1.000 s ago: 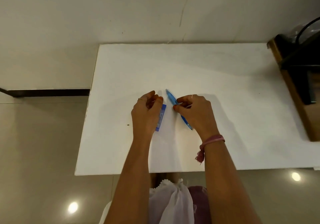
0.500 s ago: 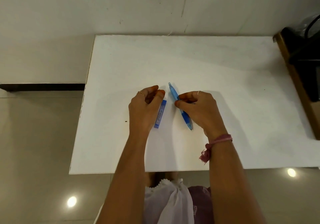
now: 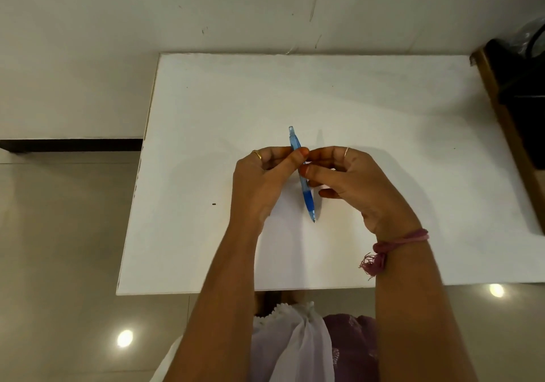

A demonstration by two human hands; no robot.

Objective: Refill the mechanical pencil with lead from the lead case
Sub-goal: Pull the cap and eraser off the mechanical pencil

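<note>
- The blue mechanical pencil [image 3: 301, 172] is up off the white table [image 3: 383, 122], held over its middle, running almost straight away from the person.
- Cap end points to the far side, the dark writing tip points back toward the person's body.
- Clear pale-blue barrel up top, deeper blue rubber grip [image 3: 308, 200] lower down; no brand or lettering on it can be read.
- Left hand [image 3: 259, 184] pinches the upper barrel, thumb and fingertip closed on it just below the cap end.
- Right hand [image 3: 354, 181] grasps the same barrel just beneath that, thumb and forefinger clamped on it, the other fingers curled loose under.
- The two hands nearly touch at the barrel.
- A gold ring [image 3: 257, 155] on the left hand, a thin ring [image 3: 346, 151] on the right.
- A pink thread band [image 3: 398, 241] with a tassel wraps the right wrist.
- The lead case does not show; the left hand may be hiding it, I cannot tell.
- A small dark speck [image 3: 213, 204] lies on the table, well left of the hands.
- At the far right edge, a wooden frame [image 3: 501, 110] with something black beside it.
- Glossy beige floor [image 3: 59, 234] below, with bright light spots reflected.
</note>
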